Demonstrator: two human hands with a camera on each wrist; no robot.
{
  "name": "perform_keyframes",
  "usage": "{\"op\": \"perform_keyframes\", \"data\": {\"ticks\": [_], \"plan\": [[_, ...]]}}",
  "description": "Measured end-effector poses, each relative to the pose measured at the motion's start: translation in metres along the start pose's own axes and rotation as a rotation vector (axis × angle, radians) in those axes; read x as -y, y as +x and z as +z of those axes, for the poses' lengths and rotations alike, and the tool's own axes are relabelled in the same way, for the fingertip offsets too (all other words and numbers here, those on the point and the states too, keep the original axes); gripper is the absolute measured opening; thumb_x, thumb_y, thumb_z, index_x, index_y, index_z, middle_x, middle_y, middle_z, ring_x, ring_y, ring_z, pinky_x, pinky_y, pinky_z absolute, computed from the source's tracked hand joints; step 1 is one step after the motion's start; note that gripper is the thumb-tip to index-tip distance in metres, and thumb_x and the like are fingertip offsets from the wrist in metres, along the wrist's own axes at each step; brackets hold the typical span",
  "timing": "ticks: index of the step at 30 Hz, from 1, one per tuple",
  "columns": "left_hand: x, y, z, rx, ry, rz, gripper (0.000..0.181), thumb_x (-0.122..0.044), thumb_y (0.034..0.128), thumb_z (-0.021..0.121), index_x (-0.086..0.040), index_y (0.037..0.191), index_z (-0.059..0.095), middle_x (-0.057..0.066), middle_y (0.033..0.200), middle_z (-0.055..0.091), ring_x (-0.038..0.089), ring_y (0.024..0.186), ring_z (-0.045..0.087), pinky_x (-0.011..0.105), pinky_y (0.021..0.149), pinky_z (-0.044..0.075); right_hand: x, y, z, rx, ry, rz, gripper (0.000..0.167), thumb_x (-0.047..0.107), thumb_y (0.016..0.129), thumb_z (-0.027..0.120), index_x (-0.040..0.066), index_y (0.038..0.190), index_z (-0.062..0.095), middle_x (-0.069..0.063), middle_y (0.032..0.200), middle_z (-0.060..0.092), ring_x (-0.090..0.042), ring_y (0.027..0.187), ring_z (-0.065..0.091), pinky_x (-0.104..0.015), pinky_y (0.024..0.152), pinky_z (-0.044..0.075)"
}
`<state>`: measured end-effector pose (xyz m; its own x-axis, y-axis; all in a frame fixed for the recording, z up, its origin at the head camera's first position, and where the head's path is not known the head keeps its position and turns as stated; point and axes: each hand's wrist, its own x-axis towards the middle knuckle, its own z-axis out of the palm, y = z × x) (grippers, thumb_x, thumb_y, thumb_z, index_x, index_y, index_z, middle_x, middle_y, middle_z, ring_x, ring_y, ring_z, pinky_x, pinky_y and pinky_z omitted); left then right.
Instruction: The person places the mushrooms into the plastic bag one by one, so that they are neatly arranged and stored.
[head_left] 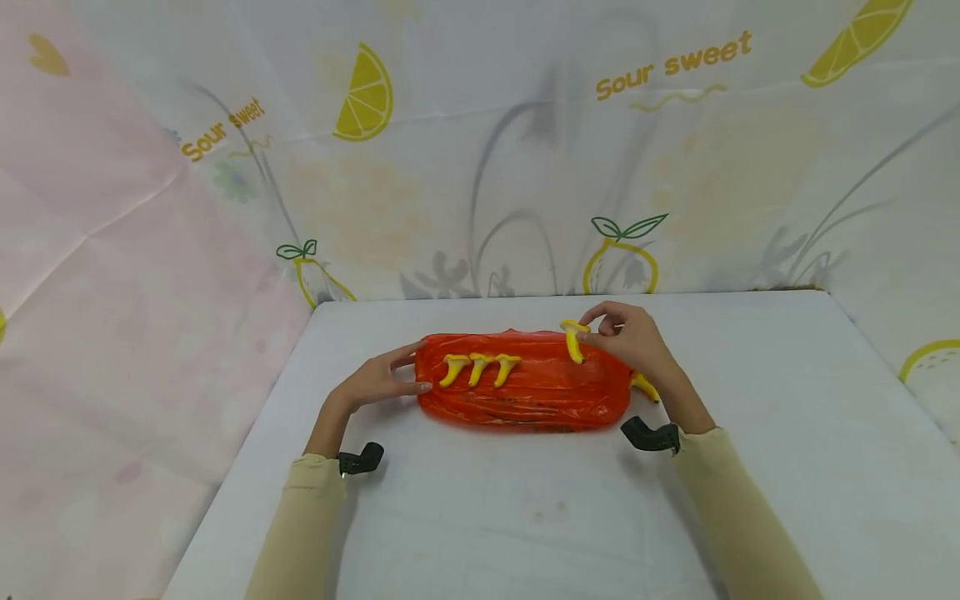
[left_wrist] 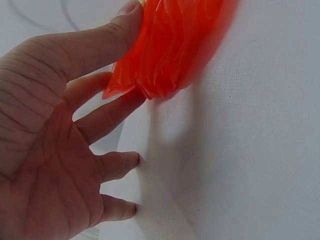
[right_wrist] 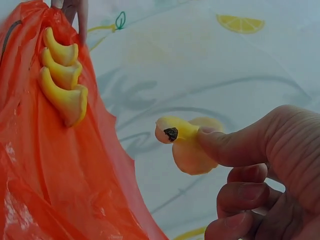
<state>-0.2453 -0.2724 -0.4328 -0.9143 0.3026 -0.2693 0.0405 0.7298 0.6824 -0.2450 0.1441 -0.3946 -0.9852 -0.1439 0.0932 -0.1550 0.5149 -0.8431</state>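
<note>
A red plastic bag [head_left: 525, 400] lies flat across the table. Three yellow mushroom-shaped pieces [head_left: 480, 368] stand in a row on its left part, also visible in the right wrist view [right_wrist: 65, 75]. My left hand [head_left: 378, 379] holds the bag's left end between thumb and fingers; in the left wrist view the hand [left_wrist: 65, 135] has its thumb over the red plastic [left_wrist: 170, 45] and two fingertips behind it. Above the bag's right part, my right hand [head_left: 633, 337] pinches a yellow piece [head_left: 574, 342] by thumb and index finger; its dark-spotted end [right_wrist: 171, 134] faces the right wrist camera.
Another yellow piece [head_left: 645, 387] pokes out at the bag's right end, near my right wrist. The white table [head_left: 525, 517] reaches back to a hanging printed cloth [head_left: 465, 167]. Black wrist devices [head_left: 651, 435] sit at both sleeves.
</note>
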Motion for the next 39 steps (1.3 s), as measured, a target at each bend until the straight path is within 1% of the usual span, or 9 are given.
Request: {"op": "perform_keyframes", "data": {"ticks": [4, 8, 15, 19, 25, 27, 32, 34, 39], "plan": [[-0.001, 0.000, -0.001, -0.001, -0.001, -0.002, 0.090, -0.051, 0.0806, 0.077, -0.028, 0.156, 0.032, 0.015, 0.150, 0.043, 0.039, 0.139, 0.034, 0.063, 0.102, 0.038, 0.002, 0.004, 0.011, -0.005, 0.009, -0.026, 0.022, 0.018, 0.087, 0.075, 0.004, 0.103, 0.068, -0.008, 0.070, 0.047, -0.025, 0.066, 0.045, -0.025, 0.051, 0.037], [0.000, 0.000, 0.000, -0.002, -0.007, -0.006, 0.091, -0.052, 0.0798, 0.077, -0.029, 0.156, 0.032, 0.015, 0.150, 0.043, 0.038, 0.139, 0.035, 0.062, 0.103, 0.038, 0.002, 0.008, 0.022, -0.010, 0.015, -0.036, 0.020, 0.016, 0.087, 0.075, 0.004, 0.101, 0.068, -0.006, 0.069, 0.047, -0.023, 0.065, 0.045, -0.026, 0.051, 0.035], [-0.001, -0.001, 0.000, 0.000, -0.013, 0.009, 0.091, -0.051, 0.0803, 0.077, -0.028, 0.156, 0.032, 0.015, 0.151, 0.043, 0.039, 0.140, 0.034, 0.063, 0.103, 0.038, -0.001, 0.013, 0.040, 0.000, 0.034, -0.027, 0.019, 0.015, 0.086, 0.076, 0.005, 0.100, 0.069, -0.004, 0.067, 0.049, -0.021, 0.061, 0.044, -0.026, 0.050, 0.034], [0.000, -0.001, 0.000, -0.002, -0.019, 0.005, 0.091, -0.052, 0.0798, 0.077, -0.029, 0.156, 0.032, 0.014, 0.150, 0.043, 0.038, 0.139, 0.035, 0.062, 0.103, 0.039, -0.004, 0.015, 0.051, 0.005, 0.019, 0.006, 0.019, 0.017, 0.086, 0.077, 0.007, 0.101, 0.070, -0.004, 0.067, 0.046, -0.021, 0.059, 0.043, -0.026, 0.050, 0.034], [0.000, -0.001, 0.000, 0.000, -0.021, 0.008, 0.091, -0.051, 0.0801, 0.077, -0.027, 0.156, 0.032, 0.015, 0.150, 0.043, 0.038, 0.140, 0.035, 0.062, 0.103, 0.038, -0.011, 0.017, 0.066, 0.018, 0.024, 0.019, 0.019, 0.017, 0.086, 0.077, 0.006, 0.100, 0.071, -0.003, 0.063, 0.043, -0.020, 0.055, 0.041, -0.028, 0.050, 0.032], [-0.001, -0.001, 0.000, -0.001, -0.021, 0.007, 0.091, -0.051, 0.0799, 0.077, -0.027, 0.156, 0.032, 0.015, 0.150, 0.043, 0.038, 0.140, 0.035, 0.062, 0.103, 0.038, -0.012, 0.017, 0.069, 0.019, 0.017, 0.030, 0.019, 0.017, 0.086, 0.077, 0.006, 0.099, 0.071, -0.004, 0.062, 0.044, -0.020, 0.054, 0.041, -0.028, 0.049, 0.032], [-0.001, -0.001, 0.000, -0.002, -0.018, 0.002, 0.091, -0.052, 0.0794, 0.077, -0.029, 0.155, 0.032, 0.015, 0.150, 0.044, 0.038, 0.139, 0.035, 0.062, 0.103, 0.038, -0.014, 0.016, 0.078, 0.021, -0.032, 0.100, 0.019, 0.018, 0.085, 0.077, 0.008, 0.099, 0.069, -0.004, 0.064, 0.045, -0.020, 0.055, 0.043, -0.027, 0.050, 0.034], [0.000, -0.001, 0.000, -0.002, -0.019, 0.002, 0.092, -0.052, 0.0792, 0.078, -0.029, 0.155, 0.032, 0.015, 0.150, 0.044, 0.038, 0.139, 0.035, 0.062, 0.103, 0.038, -0.013, 0.016, 0.081, 0.029, -0.048, 0.117, 0.020, 0.019, 0.085, 0.077, 0.008, 0.099, 0.069, -0.005, 0.064, 0.046, -0.020, 0.055, 0.044, -0.027, 0.050, 0.035], [0.001, 0.000, 0.001, -0.002, -0.022, 0.002, 0.092, -0.053, 0.0790, 0.077, -0.029, 0.155, 0.033, 0.015, 0.150, 0.044, 0.039, 0.139, 0.034, 0.062, 0.102, 0.038, -0.011, 0.013, 0.087, 0.052, -0.069, 0.122, 0.020, 0.018, 0.085, 0.077, 0.008, 0.100, 0.069, -0.005, 0.065, 0.048, -0.020, 0.057, 0.045, -0.028, 0.051, 0.035]]}}
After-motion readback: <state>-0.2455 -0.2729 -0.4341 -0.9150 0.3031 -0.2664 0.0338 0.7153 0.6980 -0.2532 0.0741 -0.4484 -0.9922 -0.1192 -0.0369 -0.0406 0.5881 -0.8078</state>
